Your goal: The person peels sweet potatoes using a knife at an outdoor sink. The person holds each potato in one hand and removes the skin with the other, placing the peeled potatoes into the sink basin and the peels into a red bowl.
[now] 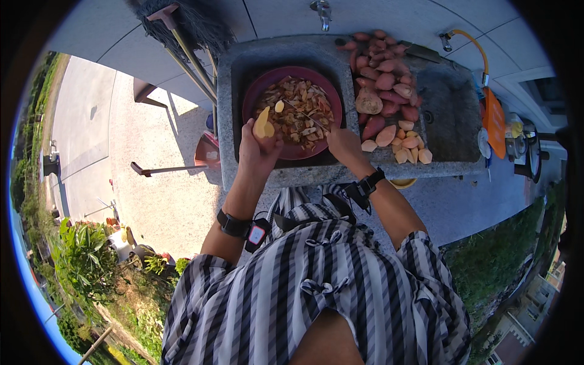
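Note:
My left hand (259,148) holds a partly peeled sweet potato (263,125) upright, its top pale yellow and its lower part with some skin. My right hand (345,145) grips a knife (306,116), its thin blade pointing up and left over a round red basin (338,98). Peelings (299,130) fill much of the basin, and a small pale piece (279,106) shows near the blade's tip. Right of the basin lie many unpeeled sweet potatoes (385,81), with peeled, cut chunks (410,142) below them near the front edge.
The basin sits in the left bowl of a stone sink (292,175); a second bowl (447,114) is at the right. Faucets (323,16) are on the wall. Mops (191,50) and a dustpan (207,150) stand at the left. An orange item (494,121) hangs at the right.

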`<act>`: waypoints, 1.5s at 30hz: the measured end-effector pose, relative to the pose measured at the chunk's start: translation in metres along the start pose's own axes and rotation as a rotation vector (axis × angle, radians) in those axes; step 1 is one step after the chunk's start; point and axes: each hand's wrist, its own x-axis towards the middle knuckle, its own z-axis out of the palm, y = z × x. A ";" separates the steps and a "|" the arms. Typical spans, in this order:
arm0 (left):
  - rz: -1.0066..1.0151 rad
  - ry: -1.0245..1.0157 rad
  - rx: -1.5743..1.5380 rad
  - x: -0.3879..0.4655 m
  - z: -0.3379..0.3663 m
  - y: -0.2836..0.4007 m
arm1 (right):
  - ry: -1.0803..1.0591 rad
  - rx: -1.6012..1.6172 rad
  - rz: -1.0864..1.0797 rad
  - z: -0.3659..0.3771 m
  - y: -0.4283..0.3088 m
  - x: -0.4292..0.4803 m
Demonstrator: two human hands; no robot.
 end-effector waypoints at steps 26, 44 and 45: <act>-0.066 -0.050 0.080 -0.003 -0.003 0.008 | -0.029 0.038 0.019 -0.009 0.000 -0.006; -0.091 -0.135 0.035 0.040 -0.042 -0.011 | 0.291 0.107 -0.327 0.011 -0.017 -0.009; -0.109 -0.113 0.017 0.032 -0.038 -0.004 | 0.125 0.040 -0.129 0.006 -0.003 -0.002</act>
